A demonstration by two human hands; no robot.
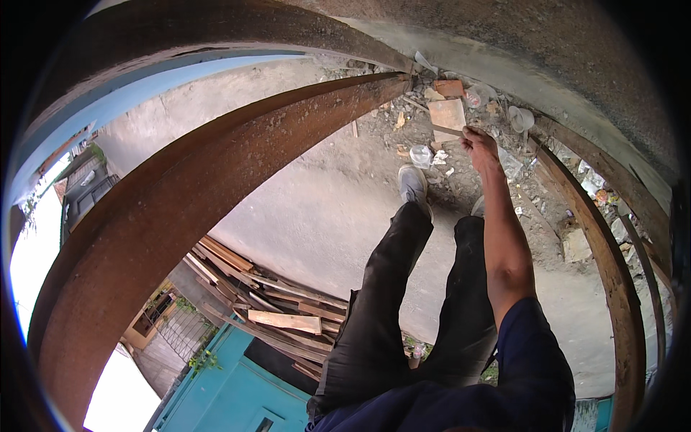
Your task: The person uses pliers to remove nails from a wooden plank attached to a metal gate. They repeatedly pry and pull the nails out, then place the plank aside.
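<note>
My right hand [481, 147] is closed around one end of a thin, flat brown strip [447, 130], whose material I cannot make out. The strip points left, over the lower edge of a pale square slab [446, 114] lying among rubble. Just beyond the slab is a reddish brick piece [449, 88]. A clear plastic cup [421, 156] lies on the dirt nearer to my shoe [412, 184]. My left hand is out of the picture.
A large rusty brown beam [216, 162] arches across the left. Long timbers [586, 237] curve down the right side. A white plastic tub [521, 119] sits by the wall with scattered litter. Stacked wooden planks [284, 321] lie at lower left, above a turquoise panel [223, 389].
</note>
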